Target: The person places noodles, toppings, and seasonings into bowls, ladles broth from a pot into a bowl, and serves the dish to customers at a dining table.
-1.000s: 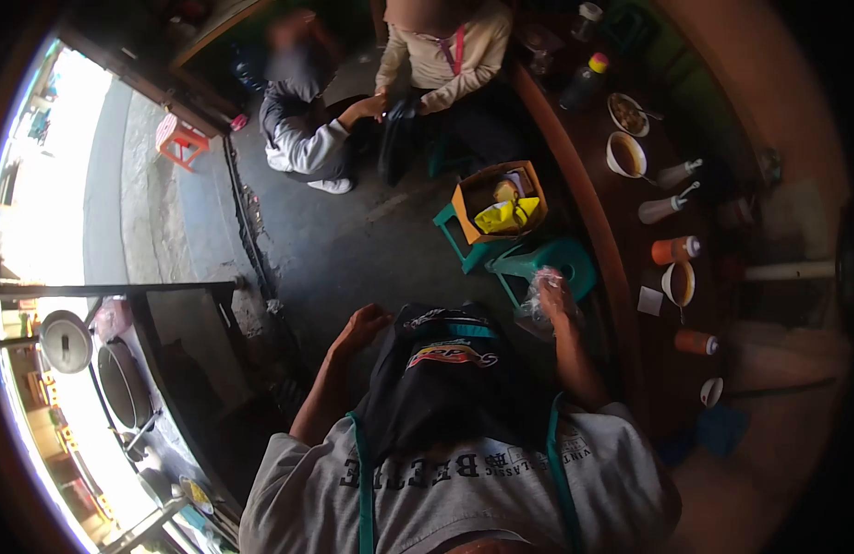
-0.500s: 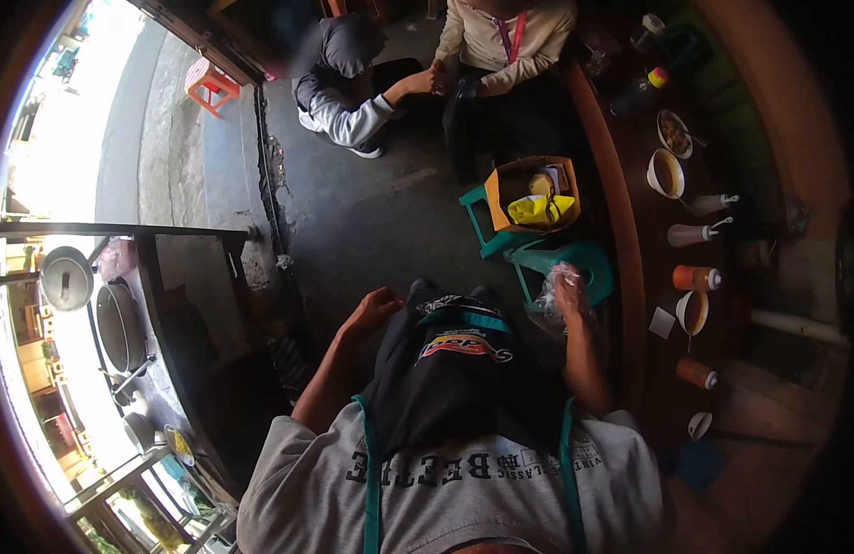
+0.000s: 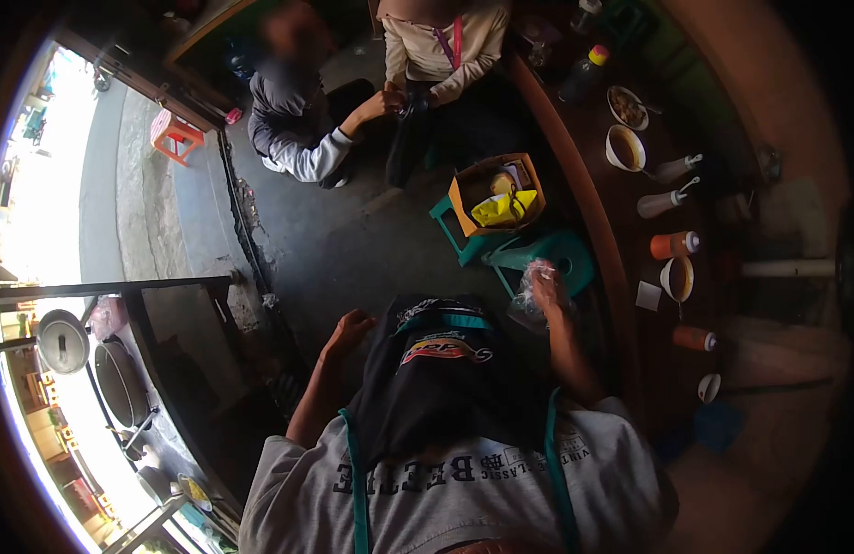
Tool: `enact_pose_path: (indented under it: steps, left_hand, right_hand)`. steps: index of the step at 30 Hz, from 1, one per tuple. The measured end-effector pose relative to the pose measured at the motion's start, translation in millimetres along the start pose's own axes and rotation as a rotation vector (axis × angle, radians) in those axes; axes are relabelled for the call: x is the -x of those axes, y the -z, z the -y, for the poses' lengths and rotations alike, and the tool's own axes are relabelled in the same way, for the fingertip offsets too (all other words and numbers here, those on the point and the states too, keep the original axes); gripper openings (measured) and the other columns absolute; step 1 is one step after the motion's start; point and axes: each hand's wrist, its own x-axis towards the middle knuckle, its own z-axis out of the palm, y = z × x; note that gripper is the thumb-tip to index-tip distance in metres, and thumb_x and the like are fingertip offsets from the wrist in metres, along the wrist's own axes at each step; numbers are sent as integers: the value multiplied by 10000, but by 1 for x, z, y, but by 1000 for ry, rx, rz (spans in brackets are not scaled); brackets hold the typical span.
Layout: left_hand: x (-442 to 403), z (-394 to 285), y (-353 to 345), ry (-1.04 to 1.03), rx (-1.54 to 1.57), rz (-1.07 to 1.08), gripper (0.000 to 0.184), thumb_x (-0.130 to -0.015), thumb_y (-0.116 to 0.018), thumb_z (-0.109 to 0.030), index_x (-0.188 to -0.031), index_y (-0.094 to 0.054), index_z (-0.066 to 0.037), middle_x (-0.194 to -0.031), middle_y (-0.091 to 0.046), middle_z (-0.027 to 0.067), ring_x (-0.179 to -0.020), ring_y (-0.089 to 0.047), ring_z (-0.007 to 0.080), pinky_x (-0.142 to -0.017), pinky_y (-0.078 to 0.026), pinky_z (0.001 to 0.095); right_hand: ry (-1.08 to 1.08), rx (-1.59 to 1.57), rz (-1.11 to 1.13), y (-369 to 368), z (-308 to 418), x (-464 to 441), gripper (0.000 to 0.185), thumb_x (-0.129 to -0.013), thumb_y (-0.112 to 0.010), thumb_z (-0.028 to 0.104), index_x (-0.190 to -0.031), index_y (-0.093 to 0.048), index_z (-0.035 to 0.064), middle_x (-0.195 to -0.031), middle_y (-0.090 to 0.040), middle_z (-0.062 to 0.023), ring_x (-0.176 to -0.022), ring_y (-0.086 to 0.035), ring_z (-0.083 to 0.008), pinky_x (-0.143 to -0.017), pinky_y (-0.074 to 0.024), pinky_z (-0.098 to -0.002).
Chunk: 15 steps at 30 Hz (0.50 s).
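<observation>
My right hand [image 3: 547, 291] is closed round a crumpled clear plastic bag [image 3: 530, 294], part of which hangs below the fingers. It is held out in front of me, near a green plastic stool [image 3: 570, 257]. To the left of my black apron [image 3: 436, 379], my left hand [image 3: 351, 332] hangs with its fingers loosely curled and nothing visible in them. An open cardboard box [image 3: 459, 205] rests on another green stool [image 3: 442, 217] farther forward. Inside it lies a yellow packet [image 3: 502, 209].
Along my right runs a brown table [image 3: 621, 369] with bowls, including one of brown liquid [image 3: 623, 148], and several sauce bottles such as an orange one [image 3: 672, 245]. Ahead, two people sit close together, one in a grey hood [image 3: 293, 97]. A cooking stand with a pan [image 3: 122, 383] is at left.
The view has shifted, so the people, box and table appear farther left. My right hand still grips the plastic bag, and my left hand remains beside the apron.
</observation>
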Motion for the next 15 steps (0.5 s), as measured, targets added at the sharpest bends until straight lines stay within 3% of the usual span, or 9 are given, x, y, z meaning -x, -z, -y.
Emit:
enact_pose_path:
  steps: [2,5,8,11,14,15]
  left_hand:
    - [-1,6,0,1,-18,-11,357,-827,-659,-346,-900,-637,3,-772,-607,71,-707,-572,145,-611,-459,312]
    - [-5,33,-3,30,-64,0,365,-816,-663,-351,-896,-640,4,-761,-612,71,-695,-572,146,-600,-459,318]
    - [-13,62,-1,66,-58,19,375,-801,-670,-361,-896,-646,1,-765,-620,71,-695,-576,146,-602,-461,324]
    - [-9,75,0,69,-42,2,373,-791,-670,-371,-877,-655,-9,-765,-624,67,-695,-577,145,-603,-460,323]
    - [-14,77,-2,32,-128,37,336,-801,-655,-351,-878,-662,-24,-791,-629,75,-725,-585,165,-631,-467,327]
    - [-16,79,-2,-2,-177,62,306,-813,-642,-326,-898,-665,-33,-817,-632,85,-757,-594,183,-657,-474,331]
  right_hand:
    - [139,81,-32,14,6,7,304,-903,-475,245,-1069,-640,52,-1130,-622,-183,-1089,-578,-358,-931,-468,-393]
    - [178,101,-131,17,10,18,273,-908,-477,227,-1035,-646,54,-1093,-630,-173,-1064,-588,-344,-921,-475,-385]
    - [170,101,47,31,19,22,261,-865,-463,116,-1089,-596,100,-1225,-570,-182,-1135,-539,-376,-963,-454,-433]
    - [199,220,124,40,29,24,234,-849,-469,108,-1040,-602,96,-1152,-602,-162,-1099,-563,-351,-932,-462,-434]
    - [160,28,1,13,15,18,205,-834,-479,106,-996,-603,85,-1089,-620,-149,-1065,-580,-330,-903,-469,-421]
    - [256,184,6,6,8,16,218,-810,-504,100,-1001,-607,74,-1094,-623,-147,-1070,-581,-310,-914,-465,-402]
